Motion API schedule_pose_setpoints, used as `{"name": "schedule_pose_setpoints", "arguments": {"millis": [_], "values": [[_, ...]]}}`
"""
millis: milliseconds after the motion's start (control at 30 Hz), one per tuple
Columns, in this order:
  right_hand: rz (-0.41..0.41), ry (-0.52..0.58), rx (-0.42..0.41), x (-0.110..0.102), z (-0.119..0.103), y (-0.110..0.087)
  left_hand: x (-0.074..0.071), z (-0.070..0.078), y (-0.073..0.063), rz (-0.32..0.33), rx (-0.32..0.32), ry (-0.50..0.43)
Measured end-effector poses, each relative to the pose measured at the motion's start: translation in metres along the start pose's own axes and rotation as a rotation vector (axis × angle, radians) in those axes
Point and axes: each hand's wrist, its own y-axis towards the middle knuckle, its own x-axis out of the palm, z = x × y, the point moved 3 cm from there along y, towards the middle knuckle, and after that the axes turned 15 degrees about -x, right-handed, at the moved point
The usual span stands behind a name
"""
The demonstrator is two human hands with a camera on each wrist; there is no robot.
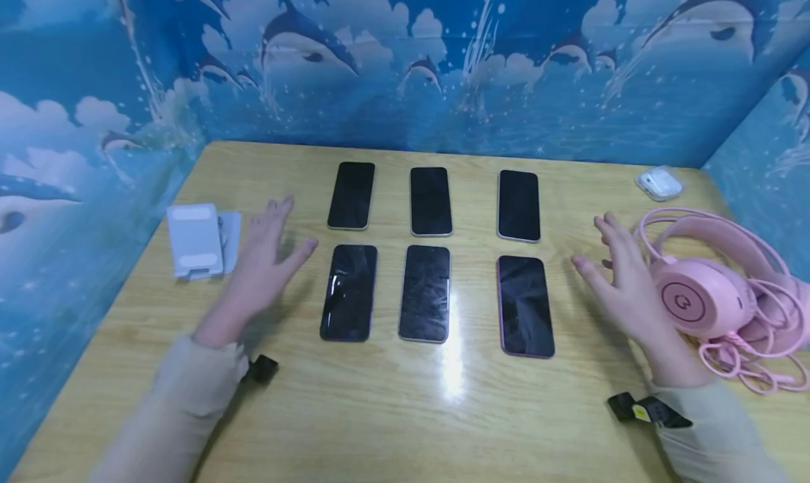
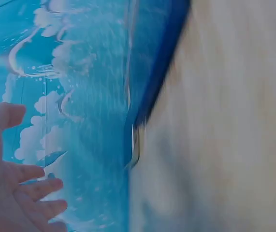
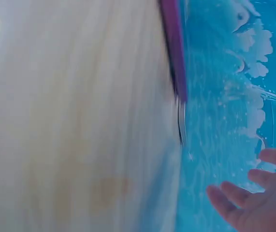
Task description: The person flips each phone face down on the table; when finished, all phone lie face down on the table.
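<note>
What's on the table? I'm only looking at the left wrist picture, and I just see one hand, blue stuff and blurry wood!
Observer: Six phones lie on the table, in two rows of three.
Operator: Wow, six! And is the other one, on the right, holding anything?
Observer: No, the right hand is empty.
Operator: What's next to it?
Observer: Pink headphones, with their pink cord bundled up beside them.
</note>
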Motion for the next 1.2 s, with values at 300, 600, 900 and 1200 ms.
{"name": "schedule_pose_setpoints", "arguments": {"millis": [300, 600, 900, 1200], "values": [[0.095, 0.482, 0.018, 0.036, -0.028, 0.009, 0.028, -0.006, -0.024, -0.141, -0.074, -0.598], [-0.096, 0.709, 0.02, 0.09, -0.071, 0.036, 0.055, -0.017, -0.04, -0.185, -0.114, -0.695], [-0.256, 0.741, -0.047, 0.132, -0.106, 0.065, 0.064, -0.019, -0.043, -0.229, -0.071, -0.527], [-0.374, 0.722, -0.07, 0.171, -0.12, 0.097, 0.067, -0.018, -0.044, -0.26, -0.057, -0.307]]}}
